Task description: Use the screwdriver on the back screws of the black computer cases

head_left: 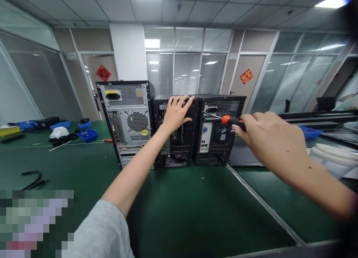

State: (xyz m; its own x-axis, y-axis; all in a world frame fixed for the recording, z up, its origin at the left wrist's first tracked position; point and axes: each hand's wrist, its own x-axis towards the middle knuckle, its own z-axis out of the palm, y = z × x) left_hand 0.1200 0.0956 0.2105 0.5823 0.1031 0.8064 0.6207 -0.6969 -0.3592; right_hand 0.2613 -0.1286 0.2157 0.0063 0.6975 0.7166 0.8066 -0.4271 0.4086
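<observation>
Three black computer towers stand side by side on the green table, their backs facing me. My left hand (pixel 176 112) rests flat with fingers spread on the top rear edge of the middle tower (pixel 175 146). My right hand (pixel 267 133) is closed around a screwdriver (pixel 229 120) with a black and orange handle. Its metal tip touches the upper left rear of the right tower (pixel 220 133), near the power socket. The left tower (pixel 127 118) is taller and shows a silver back panel with a fan grille.
Blue bins (pixel 87 135), a white object (pixel 59 132) and black cables (pixel 33 179) lie on the left part of the green table (pixel 195 213). A metal seam runs between two tables at right. White parts (pixel 332 153) and a blue tray (pixel 311 132) sit at far right. Glass partitions stand behind.
</observation>
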